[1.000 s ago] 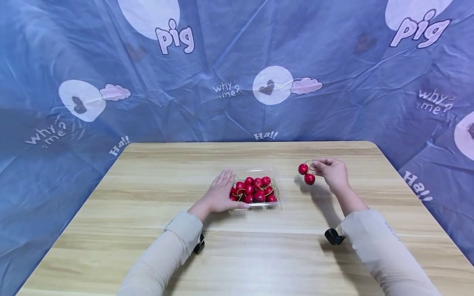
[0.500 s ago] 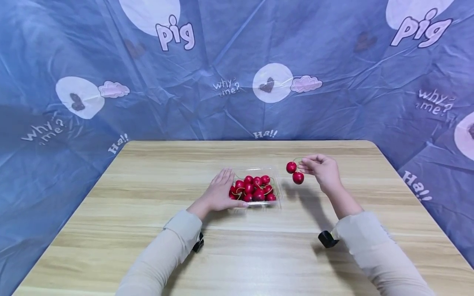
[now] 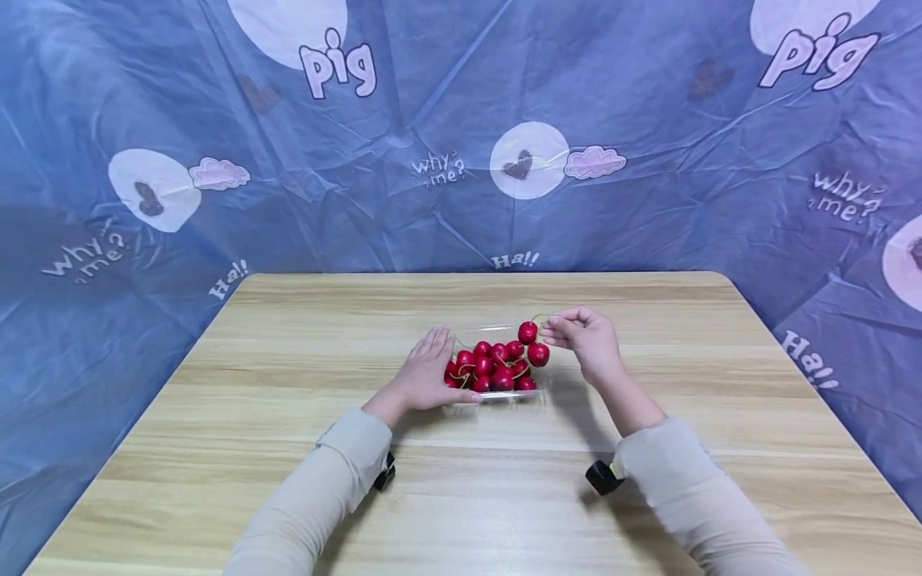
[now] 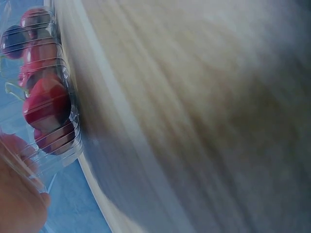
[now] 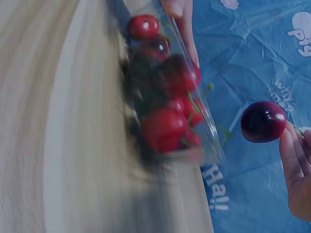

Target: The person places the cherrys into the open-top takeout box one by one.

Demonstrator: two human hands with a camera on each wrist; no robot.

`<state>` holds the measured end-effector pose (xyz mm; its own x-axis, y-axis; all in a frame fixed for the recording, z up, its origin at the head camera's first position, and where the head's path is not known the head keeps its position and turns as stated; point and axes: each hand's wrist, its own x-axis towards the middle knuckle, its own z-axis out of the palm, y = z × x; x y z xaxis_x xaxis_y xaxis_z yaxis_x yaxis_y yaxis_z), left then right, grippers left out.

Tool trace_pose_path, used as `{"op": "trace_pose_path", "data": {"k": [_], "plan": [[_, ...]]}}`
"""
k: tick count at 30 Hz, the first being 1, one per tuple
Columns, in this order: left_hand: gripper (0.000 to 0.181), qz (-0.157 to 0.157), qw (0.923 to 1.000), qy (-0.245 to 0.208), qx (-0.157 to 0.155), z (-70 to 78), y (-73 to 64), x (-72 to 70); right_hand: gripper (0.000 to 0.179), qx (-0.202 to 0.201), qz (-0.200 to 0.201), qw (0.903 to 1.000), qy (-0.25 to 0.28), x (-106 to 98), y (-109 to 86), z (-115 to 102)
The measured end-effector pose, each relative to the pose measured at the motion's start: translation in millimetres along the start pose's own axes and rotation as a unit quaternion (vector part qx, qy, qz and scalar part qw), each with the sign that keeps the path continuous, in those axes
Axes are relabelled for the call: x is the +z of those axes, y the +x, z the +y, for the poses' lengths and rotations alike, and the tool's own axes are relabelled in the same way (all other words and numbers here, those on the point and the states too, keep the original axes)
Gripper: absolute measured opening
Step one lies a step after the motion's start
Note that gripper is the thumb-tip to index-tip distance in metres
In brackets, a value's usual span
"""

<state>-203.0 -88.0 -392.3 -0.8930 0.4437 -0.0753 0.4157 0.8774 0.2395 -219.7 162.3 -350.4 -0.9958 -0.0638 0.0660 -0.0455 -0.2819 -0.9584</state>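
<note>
A clear plastic box [image 3: 497, 396] full of red cherries [image 3: 483, 366] with stems sits mid-table in the head view. Along its left end lies my left hand [image 3: 421, 376], fingers straight on the side and thumb along the front edge. My right hand [image 3: 587, 344] pinches the green stems of a pair of cherries [image 3: 538, 354], which overlap the box's right end in this view. One held cherry [image 5: 263, 121] shows beside the box in the right wrist view. In the left wrist view, cherries [image 4: 47, 104] show through the box's ribbed wall.
The light wooden table [image 3: 461, 480] has its far edge against a blue printed cloth backdrop [image 3: 446, 224]. A black wrist camera [image 3: 603, 478] hangs by the right sleeve, and another black device [image 3: 386, 472] by the left.
My right hand has carried the cherry pair leftward, from right of the box to over its right end. The left hand and the box have stayed put.
</note>
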Motion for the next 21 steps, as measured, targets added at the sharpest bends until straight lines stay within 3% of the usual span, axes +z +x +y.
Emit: {"op": "trace_pose_path", "data": {"k": [14, 16, 21], "plan": [[0.11, 0.001, 1.0, -0.002, -0.003, 0.5, -0.6, 0.1, 0.009, 0.033, 0.005, 0.9989, 0.032, 27, -3.5, 14], [0.11, 0.003, 1.0, -0.002, -0.003, 0.3, -0.3, 0.3, 0.007, 0.023, 0.001, 0.9992, 0.033, 28, 0.0, 23], [0.111, 0.006, 1.0, -0.005, -0.003, 0.1, 0.5, 1.0, 0.003, 0.008, -0.028, 0.9975, 0.064, 12, 24.8, 70]]}}
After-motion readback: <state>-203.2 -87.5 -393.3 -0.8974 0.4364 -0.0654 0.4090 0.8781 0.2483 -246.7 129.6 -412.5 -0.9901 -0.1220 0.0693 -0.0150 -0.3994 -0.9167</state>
